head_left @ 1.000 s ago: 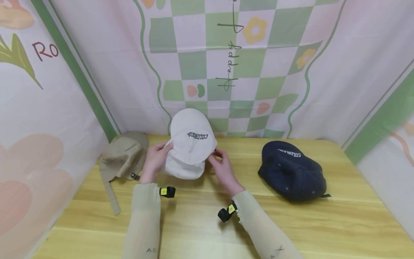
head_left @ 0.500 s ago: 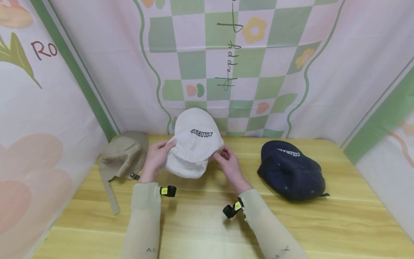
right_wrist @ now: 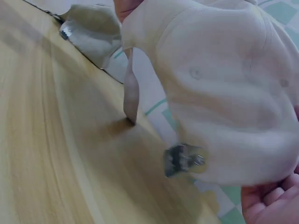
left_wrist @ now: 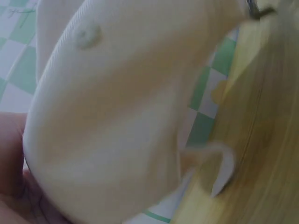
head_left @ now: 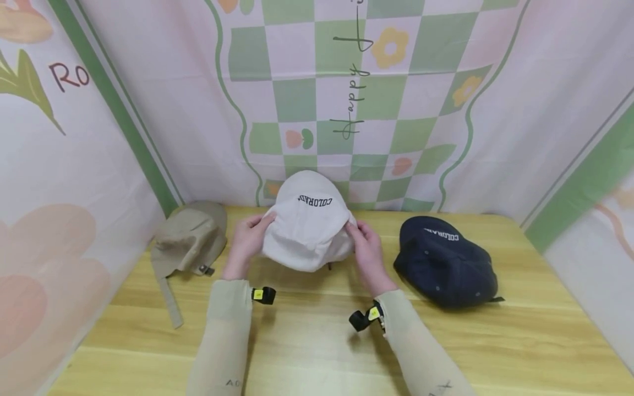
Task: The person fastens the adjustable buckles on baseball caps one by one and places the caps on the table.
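Between both hands a white baseball cap [head_left: 309, 225] with dark COLORADO lettering is held up over the back of the table, its brim toward the rear curtain. My left hand [head_left: 251, 237] grips the cap's left side, thumb on top. On the opposite side my right hand [head_left: 367, 247] pinches the cap's edge, the fingers partly hidden beneath. The right wrist view shows a metal buckle [right_wrist: 183, 159] at the cap's back opening and a loose strap [right_wrist: 131, 91] hanging toward the table. In the left wrist view the white cap [left_wrist: 117, 107] fills most of the picture.
A beige cap [head_left: 190, 236] lies at the table's back left, its strap [head_left: 170, 302] trailing forward. A navy cap [head_left: 448, 264] with white lettering sits on the right. Behind the wooden table [head_left: 307, 341] hangs a checkered curtain [head_left: 337, 99], close to the white cap.
Both hands have moved right with the white cap. The right hand has shifted further outward and the cap looks spread wider, its lettering turned more level. The other caps have stayed put.
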A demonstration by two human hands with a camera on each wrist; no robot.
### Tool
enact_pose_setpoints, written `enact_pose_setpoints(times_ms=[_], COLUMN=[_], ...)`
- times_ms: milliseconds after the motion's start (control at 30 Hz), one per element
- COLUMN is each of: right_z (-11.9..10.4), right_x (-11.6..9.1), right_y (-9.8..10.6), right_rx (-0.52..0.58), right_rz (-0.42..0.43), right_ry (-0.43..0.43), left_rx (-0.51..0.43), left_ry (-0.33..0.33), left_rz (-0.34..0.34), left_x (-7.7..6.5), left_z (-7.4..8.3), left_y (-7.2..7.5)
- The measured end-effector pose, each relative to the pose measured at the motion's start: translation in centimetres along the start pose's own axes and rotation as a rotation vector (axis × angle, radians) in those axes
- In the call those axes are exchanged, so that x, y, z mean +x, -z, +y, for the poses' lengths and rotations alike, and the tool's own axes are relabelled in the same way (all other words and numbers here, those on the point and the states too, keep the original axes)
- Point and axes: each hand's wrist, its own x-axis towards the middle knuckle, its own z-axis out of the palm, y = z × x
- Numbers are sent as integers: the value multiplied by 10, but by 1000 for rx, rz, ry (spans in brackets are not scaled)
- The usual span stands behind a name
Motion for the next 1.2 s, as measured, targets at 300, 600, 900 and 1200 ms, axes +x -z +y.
enact_pose_setpoints(times_ms=[300,600,900,1200], right_z=[-7,-3,-6,-8], right_x=[-3,-3,-6,-4], right_y=[8,14,19,25], right_rx=[-31,-16,27,53], right_rz=[34,66,122,193], right_ry=[-3,8,33,78], left_rx=[10,-106,-41,13], left_ry=[42,-46,-190,-280], left_rz=[-70,-221,-515,-678], left_x=[0,0,0,-4], left_z=[0,0,-4,-2], left_y=[-5,-12,-15,-15])
